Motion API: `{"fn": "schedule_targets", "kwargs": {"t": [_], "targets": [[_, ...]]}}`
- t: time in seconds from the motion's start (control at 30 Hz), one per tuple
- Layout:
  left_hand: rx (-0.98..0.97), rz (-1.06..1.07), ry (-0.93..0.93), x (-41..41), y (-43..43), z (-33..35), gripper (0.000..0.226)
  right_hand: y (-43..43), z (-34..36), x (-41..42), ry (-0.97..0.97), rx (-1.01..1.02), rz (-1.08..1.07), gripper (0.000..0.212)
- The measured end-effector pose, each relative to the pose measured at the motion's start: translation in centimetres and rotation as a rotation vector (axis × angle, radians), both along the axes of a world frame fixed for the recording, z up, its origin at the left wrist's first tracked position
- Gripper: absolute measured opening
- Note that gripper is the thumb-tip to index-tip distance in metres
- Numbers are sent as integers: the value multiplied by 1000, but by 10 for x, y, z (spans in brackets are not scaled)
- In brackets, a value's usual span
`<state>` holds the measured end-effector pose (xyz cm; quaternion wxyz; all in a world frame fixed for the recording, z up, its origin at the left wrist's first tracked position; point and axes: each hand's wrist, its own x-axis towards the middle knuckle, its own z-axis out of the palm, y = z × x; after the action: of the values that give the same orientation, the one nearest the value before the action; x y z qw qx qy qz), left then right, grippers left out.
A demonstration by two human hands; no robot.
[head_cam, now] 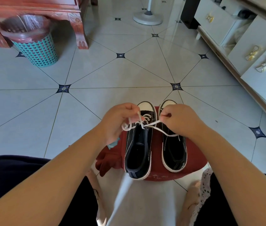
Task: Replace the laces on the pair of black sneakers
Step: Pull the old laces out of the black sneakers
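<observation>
The left hand (120, 117) has its fingers curled, and they pinch a few loops of the white lace (151, 123). The right hand (178, 119) is curled too and pinches the other part of the same lace between thumb and finger. The lace runs tight from one hand to the other, and I think the hands are held apart like this to pull it firm before a knot or bow is made.

Just below and between the hands stands the black sneaker (138, 154) that this lace belongs to. Its white toe cap shows beyond the left hand's knuckles, and some crossings of lace are visible in front of the fingers. One loose strand goes down from under the right hand onto the second sneaker (174, 154), which stands close beside the first, below the right wrist. Its front part is hidden by the right hand, so I cannot tell if it has a lace.

Both sneakers stand on a red cloth (194, 154), heels toward the person, probably so the eyelets are easy to reach. Far beyond the left hand stands a teal waste basket (37, 51) on the tiled floor (31, 111), and far beyond the right hand a white cabinet (259, 79).
</observation>
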<state>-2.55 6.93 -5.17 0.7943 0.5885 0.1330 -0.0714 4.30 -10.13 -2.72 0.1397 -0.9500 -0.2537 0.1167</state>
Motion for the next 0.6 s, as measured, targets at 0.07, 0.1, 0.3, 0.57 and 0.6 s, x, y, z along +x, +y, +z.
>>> {"fn": "schedule_targets", "kwargs": {"t": [0.07,0.1,0.3,0.57,0.6], "targets": [[-91,30,44,1,-1,2,13,0,-1,0,29,-16,3,22],[66,41,72,2,-4,0,18,0,-2,-1,33,-22,-2,21],[921,-87,48,2,-17,-17,9,6,-14,-5,85,-19,22,29],[997,-62,85,7,-11,-17,20,3,12,-3,267,-100,156,39],[1075,-61,59,8,-12,-18,16,5,8,-1,161,-79,123,37]]}}
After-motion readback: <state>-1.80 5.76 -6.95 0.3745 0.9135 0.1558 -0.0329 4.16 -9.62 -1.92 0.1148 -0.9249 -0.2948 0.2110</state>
